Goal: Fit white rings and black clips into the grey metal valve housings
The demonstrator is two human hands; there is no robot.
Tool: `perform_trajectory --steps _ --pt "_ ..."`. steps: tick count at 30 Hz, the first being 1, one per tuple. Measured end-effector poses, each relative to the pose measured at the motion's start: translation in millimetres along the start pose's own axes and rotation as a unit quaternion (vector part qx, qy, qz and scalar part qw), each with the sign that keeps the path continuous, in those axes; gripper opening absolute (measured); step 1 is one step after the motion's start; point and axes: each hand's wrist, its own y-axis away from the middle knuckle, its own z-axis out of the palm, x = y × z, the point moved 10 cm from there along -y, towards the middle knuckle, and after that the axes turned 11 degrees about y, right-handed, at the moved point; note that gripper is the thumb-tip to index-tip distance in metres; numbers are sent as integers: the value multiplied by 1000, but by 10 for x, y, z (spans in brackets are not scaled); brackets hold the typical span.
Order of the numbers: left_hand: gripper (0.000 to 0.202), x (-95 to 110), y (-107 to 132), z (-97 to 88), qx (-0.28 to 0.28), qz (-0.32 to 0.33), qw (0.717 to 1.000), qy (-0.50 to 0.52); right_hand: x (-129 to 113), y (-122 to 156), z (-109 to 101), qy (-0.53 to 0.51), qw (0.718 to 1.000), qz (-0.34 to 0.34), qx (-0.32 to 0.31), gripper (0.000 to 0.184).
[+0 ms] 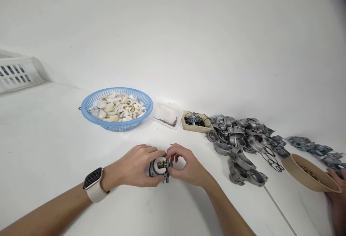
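I have the small grey metal body (152, 171) low on the white surface (121, 207), right in front of me, its open side facing up with a white float (156, 166) and brass parts (161, 164) showing inside. My left hand (142, 165) is curved round its left side, fingers along the far edge and thumb along the near one, so it is held. My right hand (187, 165) has thumb and forefinger bent narrowly at the right edge; I cannot tell whether they pinch something small there. I judge the casting stiff and fairly heavy for its size, happy to take a firm squeeze, perhaps a little slippery if any oil is on it. The float looks like light plastic, and I would guess its mounting bends easily, so I'd grip the outer metal walls, leave the float unpressed, and use only fingertips near the brass
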Motion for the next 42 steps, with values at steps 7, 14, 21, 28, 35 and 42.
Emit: perform_trajectory --steps 7,14,21,28,35,42 --pt "38 6 11 6 -5 1 1000 -4 -9 -4 -4 3 1000 2 3 31" --pt "37 5 1 6 0 0 1000 -7 -34 -6 -7 0 1000 -1 -3 31" --pt "37 8 0 6 -3 -1 1000 -10 -70 9 -7 -7 1000 -15 -5 32" --pt "36 10 9 4 4 7 1000 -13 -86 4 -6 -6 1000 -19 -8 33" --pt "36 35 12 -4 9 18 1000 -13 -68 2 -5 -2 1000 -12 -5 32" --pt "37 32 11 -9 6 16 1000 -18 -50 -2 -12 0 1000 -8 3 33"
